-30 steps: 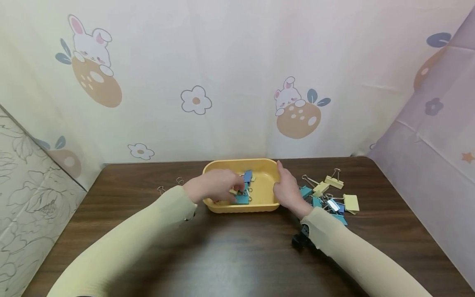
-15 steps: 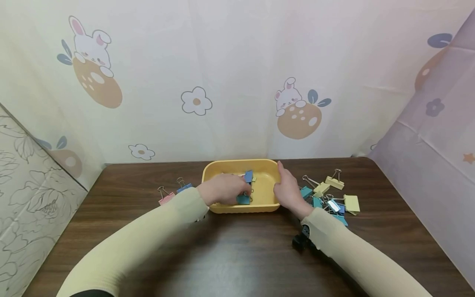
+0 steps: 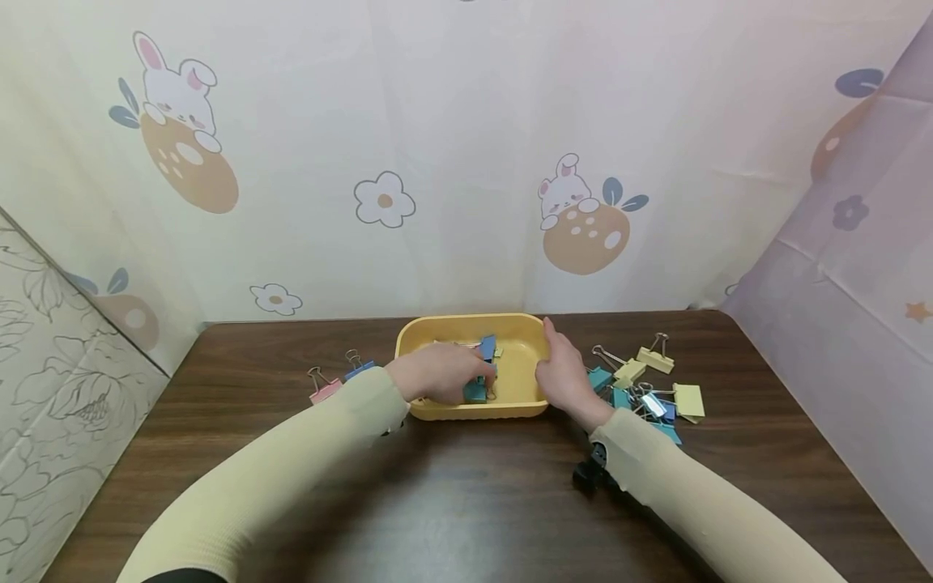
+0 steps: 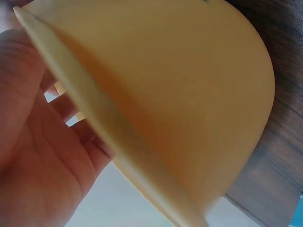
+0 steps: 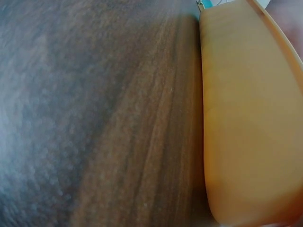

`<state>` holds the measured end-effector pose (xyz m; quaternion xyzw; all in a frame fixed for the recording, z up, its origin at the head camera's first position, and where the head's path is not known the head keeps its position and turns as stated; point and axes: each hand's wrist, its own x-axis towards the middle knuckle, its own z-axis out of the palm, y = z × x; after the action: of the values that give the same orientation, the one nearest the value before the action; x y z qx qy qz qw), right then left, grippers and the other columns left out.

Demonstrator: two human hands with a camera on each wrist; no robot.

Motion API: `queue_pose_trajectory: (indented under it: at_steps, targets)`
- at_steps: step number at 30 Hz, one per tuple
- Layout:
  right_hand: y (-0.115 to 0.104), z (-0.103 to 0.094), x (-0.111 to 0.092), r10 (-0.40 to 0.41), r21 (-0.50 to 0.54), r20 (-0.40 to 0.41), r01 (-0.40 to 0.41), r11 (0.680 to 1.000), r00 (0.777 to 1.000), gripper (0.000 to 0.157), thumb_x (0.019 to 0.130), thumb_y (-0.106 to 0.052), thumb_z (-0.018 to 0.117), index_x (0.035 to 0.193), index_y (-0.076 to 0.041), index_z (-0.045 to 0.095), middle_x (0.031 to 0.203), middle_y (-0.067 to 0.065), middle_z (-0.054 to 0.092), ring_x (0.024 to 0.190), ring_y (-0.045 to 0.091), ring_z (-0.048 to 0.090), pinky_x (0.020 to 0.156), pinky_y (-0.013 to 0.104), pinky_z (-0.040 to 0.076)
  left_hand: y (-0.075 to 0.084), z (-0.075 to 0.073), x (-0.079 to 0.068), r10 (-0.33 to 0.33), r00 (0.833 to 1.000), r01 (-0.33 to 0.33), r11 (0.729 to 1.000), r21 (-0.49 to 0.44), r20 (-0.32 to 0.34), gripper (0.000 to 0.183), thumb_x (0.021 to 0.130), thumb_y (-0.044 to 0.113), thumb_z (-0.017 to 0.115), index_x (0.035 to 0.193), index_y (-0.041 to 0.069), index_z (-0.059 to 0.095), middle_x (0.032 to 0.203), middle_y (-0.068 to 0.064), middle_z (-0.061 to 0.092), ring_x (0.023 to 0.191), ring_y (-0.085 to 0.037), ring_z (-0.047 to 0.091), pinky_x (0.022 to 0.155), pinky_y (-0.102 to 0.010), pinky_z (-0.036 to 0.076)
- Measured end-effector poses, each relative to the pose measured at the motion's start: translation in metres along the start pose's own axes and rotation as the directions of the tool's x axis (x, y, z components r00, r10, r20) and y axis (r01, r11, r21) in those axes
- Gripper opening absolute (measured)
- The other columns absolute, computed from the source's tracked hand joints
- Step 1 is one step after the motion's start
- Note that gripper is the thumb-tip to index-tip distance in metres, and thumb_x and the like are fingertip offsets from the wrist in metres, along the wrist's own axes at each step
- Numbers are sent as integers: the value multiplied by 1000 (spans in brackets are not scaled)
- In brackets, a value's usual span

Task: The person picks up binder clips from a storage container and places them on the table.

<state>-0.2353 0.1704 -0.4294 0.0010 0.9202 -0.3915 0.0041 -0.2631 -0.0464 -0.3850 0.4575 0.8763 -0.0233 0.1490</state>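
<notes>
A yellow plastic tray (image 3: 521, 368) stands near the back of the table. My left hand (image 3: 437, 372) reaches over its left part, fingers pointing down among several binder clips. At its fingertips lies a teal binder clip (image 3: 475, 393), with a blue binder clip (image 3: 487, 347) just behind. In the left wrist view, my left hand (image 4: 42, 137) is partly behind the tray's rim (image 4: 109, 120); its fingertips are hidden, so I cannot tell whether they hold a clip. My right hand (image 3: 564, 372) grips the tray's right end, one finger along the rim.
Right of the tray lies a loose pile of teal, blue and yellow binder clips, one yellow clip (image 3: 688, 402) at its right edge. A pink binder clip (image 3: 325, 390) and a blue binder clip (image 3: 359, 369) sit left of the tray. A printed curtain (image 3: 459, 243) hangs behind the table.
My left hand has moved right and lower into the tray over the last second, uncovering the pink and blue clips on the left. The right hand keeps its grip on the tray.
</notes>
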Motion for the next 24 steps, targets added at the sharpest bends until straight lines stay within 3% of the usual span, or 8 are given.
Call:
queue_pose_trajectory:
  at_steps: [9, 12, 18, 24]
  targets:
    - [1, 0, 1, -1, -6, -5, 1, 1000, 1000, 76, 89, 9, 40, 158, -1, 10, 154, 28, 29, 136, 36, 37, 111, 52, 32, -2, -6, -6, -22, 1000, 22, 998, -61, 1, 38, 82, 12, 75, 117, 25, 68, 107, 5, 60, 91, -14, 53, 74, -30, 48]
    - [0, 1, 1, 0, -9, -9, 0, 1000, 1000, 75, 89, 9, 40, 158, 0, 12, 154, 28, 30, 136, 36, 37, 110, 52, 32, -6, -7, -8, -21, 1000, 22, 991, -128, 7, 40, 82, 9, 74, 117, 25, 67, 105, 5, 59, 86, -12, 55, 68, -28, 49]
    - [-1, 2, 0, 12, -1, -12, -12, 1000, 1000, 75, 89, 8, 41, 158, -1, 12, 155, 26, 29, 135, 34, 38, 111, 52, 32, -14, -10, -14, -14, 999, 24, 937, -349, 31, 37, 84, 7, 73, 116, 24, 63, 101, 1, 56, 65, -14, 59, 46, -29, 52]
    - [0, 2, 0, 14, 11, -7, -14, 1000, 1000, 77, 88, 8, 41, 158, -2, 11, 155, 26, 29, 136, 35, 37, 112, 52, 31, -19, -15, -23, -22, 1000, 24, 882, -470, 11, 40, 86, 9, 74, 122, 21, 62, 109, 0, 56, 54, -18, 61, 49, -32, 54]
